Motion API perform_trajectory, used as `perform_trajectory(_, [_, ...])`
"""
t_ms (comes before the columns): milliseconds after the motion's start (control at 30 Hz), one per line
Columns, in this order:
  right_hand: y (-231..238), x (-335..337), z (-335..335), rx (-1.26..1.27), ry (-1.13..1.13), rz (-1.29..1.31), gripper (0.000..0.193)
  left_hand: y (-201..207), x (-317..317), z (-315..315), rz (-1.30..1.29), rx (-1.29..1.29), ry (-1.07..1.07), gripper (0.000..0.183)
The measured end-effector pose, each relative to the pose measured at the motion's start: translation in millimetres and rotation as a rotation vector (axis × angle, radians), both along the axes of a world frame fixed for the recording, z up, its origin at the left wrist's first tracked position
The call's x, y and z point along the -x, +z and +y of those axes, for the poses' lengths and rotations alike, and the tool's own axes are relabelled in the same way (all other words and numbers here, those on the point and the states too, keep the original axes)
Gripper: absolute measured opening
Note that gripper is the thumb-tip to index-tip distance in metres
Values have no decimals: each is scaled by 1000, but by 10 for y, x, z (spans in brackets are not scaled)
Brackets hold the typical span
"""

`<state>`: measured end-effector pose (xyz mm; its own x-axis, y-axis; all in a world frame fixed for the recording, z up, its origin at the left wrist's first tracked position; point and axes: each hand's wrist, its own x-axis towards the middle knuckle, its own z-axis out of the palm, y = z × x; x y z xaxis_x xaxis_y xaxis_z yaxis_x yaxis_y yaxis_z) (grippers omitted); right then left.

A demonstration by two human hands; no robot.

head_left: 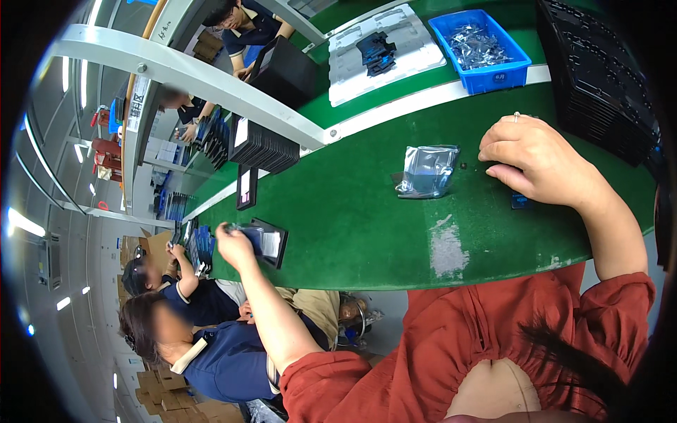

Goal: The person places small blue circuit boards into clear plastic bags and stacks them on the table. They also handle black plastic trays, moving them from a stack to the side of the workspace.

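At the left, my left hand [236, 247] reaches out to a black tray [281, 248]. Its fingers, somewhat blurred, close on the edge of a shiny clear plastic packet [266, 242] lying over the tray. My right hand [532, 158] hovers over the green table with its fingers curled and the thumb close to them; whether something small is between them is hidden. Partly under that hand lies a small dark-blue flat piece [520, 201]. To its left are a few shiny clear plastic bags [427, 170], and a tiny dark bit [463, 166] sits beside them.
A blue bin [493, 81] full of small clear packets stands at the back. Left of it, a white foam tray [388, 53] bears dark parts. Black trays are stacked at the far right [599, 77] and left of centre [264, 146]. Co-workers [211, 366] sit along the left; a metal frame [190, 81] crosses there.
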<state>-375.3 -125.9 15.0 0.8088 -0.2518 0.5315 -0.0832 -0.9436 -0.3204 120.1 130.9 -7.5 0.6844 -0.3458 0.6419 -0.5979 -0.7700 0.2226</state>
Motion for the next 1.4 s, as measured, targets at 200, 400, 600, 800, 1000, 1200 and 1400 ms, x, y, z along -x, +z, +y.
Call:
perform_trajectory(200, [-45, -35, 90, -229, 77, -76, 16, 641, 1152, -685, 158, 357, -685, 31])
perform_trajectory(400, [-130, -121, 296, -731, 122, -187, 55, 632, 2579, -1333, 249, 107, -1323, 51])
perform_trajectory(600, [-70, -114, 272, -667, -10, -82, 23, 446, 3149, -1592, 461, 45, -1623, 81])
perform_trajectory(800, [-46, -72, 213, -1153, -81, -306, 13, 357, 3014, -1772, 986, 280, -1413, 61])
perform_trajectory(1000, [-82, -99, 159, -1093, -107, -389, 18, 69, 2907, -1694, 1487, 368, -1364, 20])
perform_trajectory(1200, [-34, -92, 309, -795, -150, -138, 14, 23, 3039, -1624, 1596, 828, -1207, 25])
perform_trajectory(1400, [-117, -117, 285, -733, -204, -368, 11, 24, 3158, -1461, 1670, 611, -1226, 31])
